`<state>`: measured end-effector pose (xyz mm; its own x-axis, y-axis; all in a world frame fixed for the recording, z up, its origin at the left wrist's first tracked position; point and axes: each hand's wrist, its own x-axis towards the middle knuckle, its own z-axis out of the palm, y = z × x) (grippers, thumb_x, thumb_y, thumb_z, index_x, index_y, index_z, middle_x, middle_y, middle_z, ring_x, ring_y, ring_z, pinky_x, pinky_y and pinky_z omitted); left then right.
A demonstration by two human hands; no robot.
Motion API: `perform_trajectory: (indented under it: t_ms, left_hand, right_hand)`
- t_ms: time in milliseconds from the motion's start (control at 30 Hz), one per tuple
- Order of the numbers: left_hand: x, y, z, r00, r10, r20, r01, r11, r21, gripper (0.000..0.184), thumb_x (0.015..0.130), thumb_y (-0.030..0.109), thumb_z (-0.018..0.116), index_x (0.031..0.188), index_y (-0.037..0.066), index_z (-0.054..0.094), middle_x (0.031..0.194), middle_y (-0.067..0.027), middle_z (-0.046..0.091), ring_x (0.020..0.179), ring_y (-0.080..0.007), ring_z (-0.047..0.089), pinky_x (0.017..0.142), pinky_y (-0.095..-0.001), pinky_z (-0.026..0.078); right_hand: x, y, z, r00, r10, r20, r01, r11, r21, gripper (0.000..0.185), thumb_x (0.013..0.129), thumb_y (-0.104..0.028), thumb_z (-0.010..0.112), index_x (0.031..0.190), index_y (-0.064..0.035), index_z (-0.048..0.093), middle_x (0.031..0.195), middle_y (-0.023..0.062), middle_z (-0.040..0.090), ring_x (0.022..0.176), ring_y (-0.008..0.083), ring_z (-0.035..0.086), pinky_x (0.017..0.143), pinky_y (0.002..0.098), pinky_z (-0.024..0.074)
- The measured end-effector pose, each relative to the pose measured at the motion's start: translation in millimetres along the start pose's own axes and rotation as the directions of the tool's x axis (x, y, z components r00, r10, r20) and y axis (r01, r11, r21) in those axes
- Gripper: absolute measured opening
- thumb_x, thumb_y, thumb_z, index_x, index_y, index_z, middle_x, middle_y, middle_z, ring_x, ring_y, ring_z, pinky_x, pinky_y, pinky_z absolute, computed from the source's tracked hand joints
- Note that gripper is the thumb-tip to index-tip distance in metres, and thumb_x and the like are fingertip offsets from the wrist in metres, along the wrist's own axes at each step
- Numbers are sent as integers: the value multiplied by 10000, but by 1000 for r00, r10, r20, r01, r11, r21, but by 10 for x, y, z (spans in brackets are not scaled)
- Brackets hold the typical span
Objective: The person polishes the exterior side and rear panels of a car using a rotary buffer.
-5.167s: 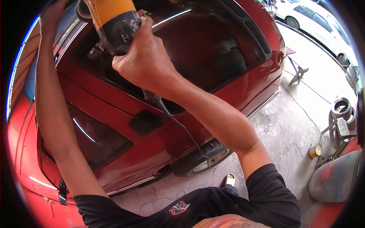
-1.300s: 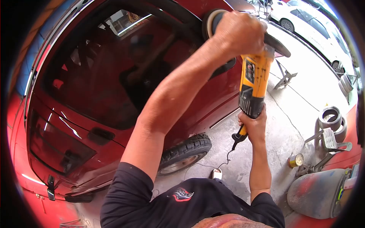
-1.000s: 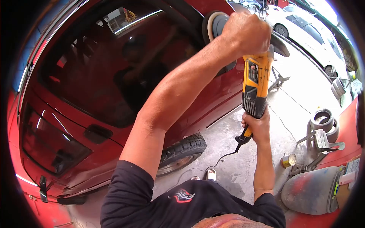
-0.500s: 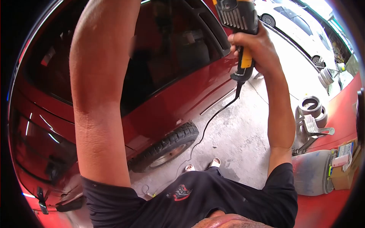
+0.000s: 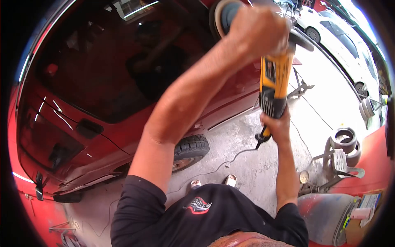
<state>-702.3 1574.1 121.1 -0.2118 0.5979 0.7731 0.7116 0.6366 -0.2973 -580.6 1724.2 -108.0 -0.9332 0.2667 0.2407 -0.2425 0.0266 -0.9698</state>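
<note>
A yellow and black power tool [image 5: 273, 78] stands nearly upright right of centre. My left hand [image 5: 261, 33] is closed round its upper end, where the fingers hide the grip. Lower down, my right hand [image 5: 277, 125] is wrapped round the rear handle, with the black cord [image 5: 236, 155] trailing below. A round pad [image 5: 228, 16] with a pale ring shows left of my left hand, by the upper part of the red car [image 5: 222, 96]; whether it touches is unclear. To the right of the same hand, a dark rounded edge [image 5: 302, 40] sticks out.
The car's dark window [image 5: 103, 74] fills the upper left, its rear tyre [image 5: 191, 149] below. Cord lies on the concrete floor [image 5: 255, 173] near my feet. Rightward are a metal stand [image 5: 302, 86], stacked tyres [image 5: 345, 140], a can [image 5: 303, 177], a grey drum [image 5: 325, 218] and a white car [image 5: 333, 31].
Compared with half a second ago, both hands and the tool are lower in view. My left hand and the tool's upper end, out of view then, show again at the upper right.
</note>
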Motion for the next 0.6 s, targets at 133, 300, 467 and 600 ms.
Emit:
perform_trajectory:
  t_ms: [133, 300, 467, 600]
  left_hand:
    - [-181, 467, 545, 1000, 6, 9, -5, 987, -160, 288, 714, 333, 875, 839, 108, 747, 772, -71, 716, 686, -260, 734, 593, -392, 574]
    - [-166, 541, 700, 998, 4, -61, -15, 981, -193, 244, 684, 263, 862, 819, 108, 731, 776, -74, 711, 695, -260, 728, 601, -388, 573]
    - [19, 211, 246, 974, -5, -226, -12, 997, -73, 285, 700, 321, 865, 808, 91, 736, 735, -80, 707, 630, -239, 726, 560, -383, 579]
    - [141, -152, -357, 960, -37, -276, 51, 998, 43, 343, 639, 385, 913, 768, 120, 737, 693, -67, 695, 569, -223, 696, 505, -382, 554]
  right_hand:
    - [-177, 589, -366, 993, 104, -51, -104, 995, 8, 610, 733, -40, 819, 1255, -6, 504, 903, 54, 668, 672, 123, 640, 613, 285, 555]
    - [-166, 655, -562, 987, 145, -62, -148, 988, -48, 606, 730, -34, 814, 1253, 7, 512, 933, 61, 679, 727, 130, 656, 660, 292, 565]
    - [73, -9, -466, 997, 69, 19, -67, 990, -123, 664, 724, -50, 817, 1304, 28, 504, 1070, 99, 696, 939, 164, 681, 849, 313, 559]
    - [355, -478, -146, 990, -53, 128, 65, 994, -92, 711, 727, -79, 827, 1344, 26, 488, 1140, 110, 692, 1033, 176, 675, 947, 328, 532]
